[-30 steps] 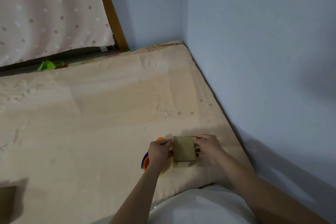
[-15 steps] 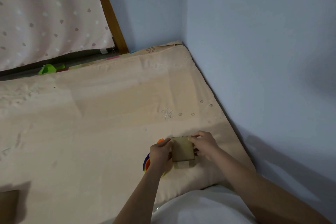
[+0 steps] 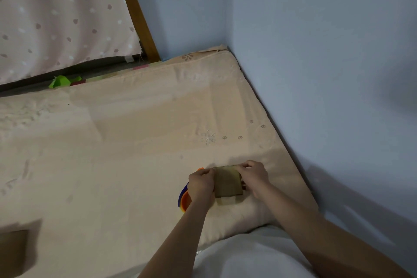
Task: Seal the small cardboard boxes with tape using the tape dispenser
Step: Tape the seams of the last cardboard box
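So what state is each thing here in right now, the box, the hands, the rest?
Small cardboard box: closed, lying on the mattress, held from both sides.
Left hand: grip on the box's left edge.
Right hand: grip on the box's right edge.
Tape dispenser: lying behind the left hand, mostly hidden.
Second box: lying untouched at the lower left.

A beige mattress (image 3: 126, 146) lies in a corner of blue walls (image 3: 316, 52). A dotted curtain (image 3: 56, 18) hangs behind it, green scrap (image 3: 61, 81) beneath.
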`<state>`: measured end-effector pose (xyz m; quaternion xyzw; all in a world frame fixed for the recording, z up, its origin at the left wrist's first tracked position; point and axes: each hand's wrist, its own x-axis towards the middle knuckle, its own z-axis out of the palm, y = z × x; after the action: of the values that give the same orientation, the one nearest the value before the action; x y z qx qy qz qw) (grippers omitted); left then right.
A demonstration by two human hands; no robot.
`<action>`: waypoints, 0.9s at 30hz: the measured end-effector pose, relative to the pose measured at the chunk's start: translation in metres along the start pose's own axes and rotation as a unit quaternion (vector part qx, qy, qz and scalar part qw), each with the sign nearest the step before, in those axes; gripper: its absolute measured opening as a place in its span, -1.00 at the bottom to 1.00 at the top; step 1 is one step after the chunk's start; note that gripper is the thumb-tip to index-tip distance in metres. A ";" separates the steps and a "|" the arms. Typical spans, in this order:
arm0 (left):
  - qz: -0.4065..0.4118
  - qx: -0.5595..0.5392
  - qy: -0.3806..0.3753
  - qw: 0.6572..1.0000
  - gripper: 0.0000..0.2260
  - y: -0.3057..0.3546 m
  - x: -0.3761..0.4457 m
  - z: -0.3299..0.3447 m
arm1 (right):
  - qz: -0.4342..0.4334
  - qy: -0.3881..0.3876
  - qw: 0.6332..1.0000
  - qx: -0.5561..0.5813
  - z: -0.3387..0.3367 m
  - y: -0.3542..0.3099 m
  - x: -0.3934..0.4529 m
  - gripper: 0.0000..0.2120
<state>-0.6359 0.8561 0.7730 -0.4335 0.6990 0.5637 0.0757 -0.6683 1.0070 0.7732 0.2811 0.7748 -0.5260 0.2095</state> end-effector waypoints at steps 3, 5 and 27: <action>0.009 0.010 -0.011 1.000 -0.87 -0.002 -0.001 0.000 | 0.009 -0.003 1.000 0.017 -0.003 0.000 0.002 -0.92; 0.000 0.010 -0.016 1.000 -0.87 -0.006 -0.001 -0.001 | 0.010 -0.011 1.000 0.018 -0.002 0.003 0.001 -0.93; -0.097 0.013 -0.177 0.979 -0.72 0.027 0.014 -0.021 | 0.104 -0.113 0.987 -0.038 -0.003 -0.037 -0.003 -0.70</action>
<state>-0.6550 0.8304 0.7916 -0.3917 0.6362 0.6126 0.2579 -0.6903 0.9987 0.8025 0.2907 0.7321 -0.5004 0.3593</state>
